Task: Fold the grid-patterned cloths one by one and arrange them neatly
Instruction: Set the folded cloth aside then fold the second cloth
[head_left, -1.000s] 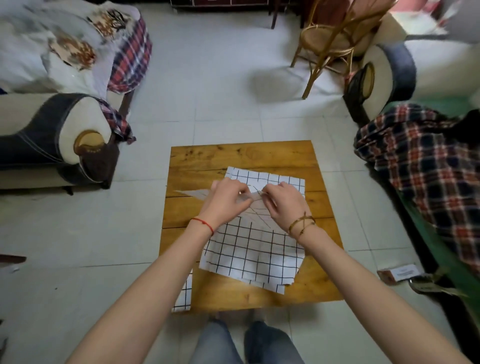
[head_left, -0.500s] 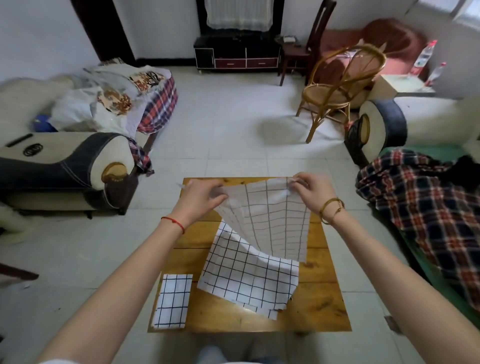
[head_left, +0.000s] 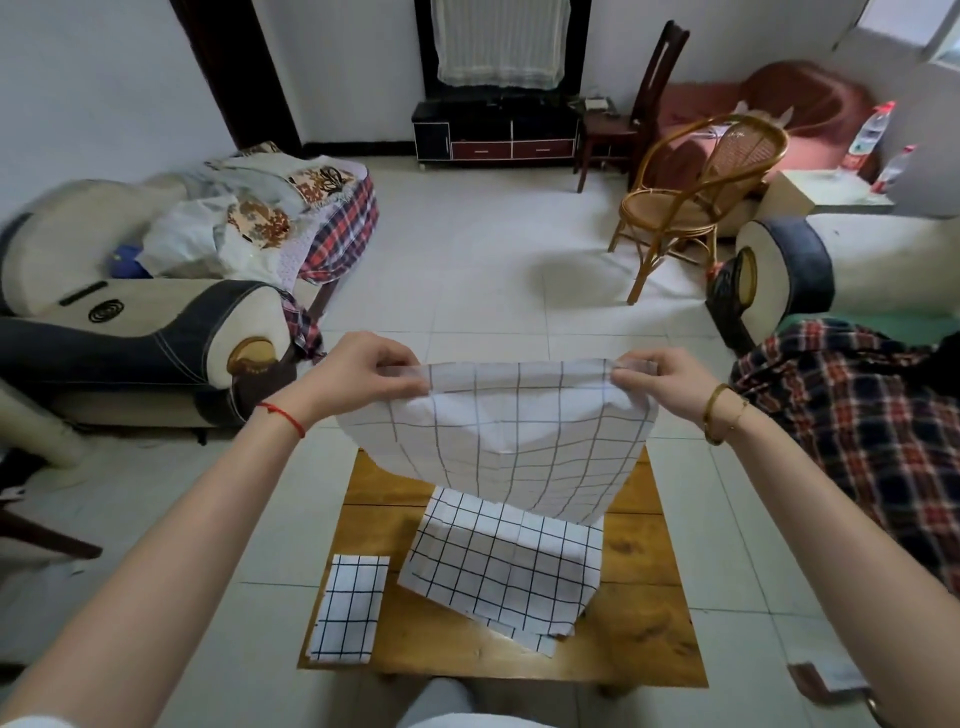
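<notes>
One grid-patterned cloth is held up above the wooden table, its top corners pinched by the left hand and the right hand, fingers curled onto the fabric. A loose pile of cloths lies on the table below; at least two are seen in it. One folded cloth rests at the near left corner.

Two hands, left and right. One grid cloth held up. One folded grid cloth on the one wooden desk, beside one pile of unfolded grid cloths, number unclear. One rattan chair.
</notes>
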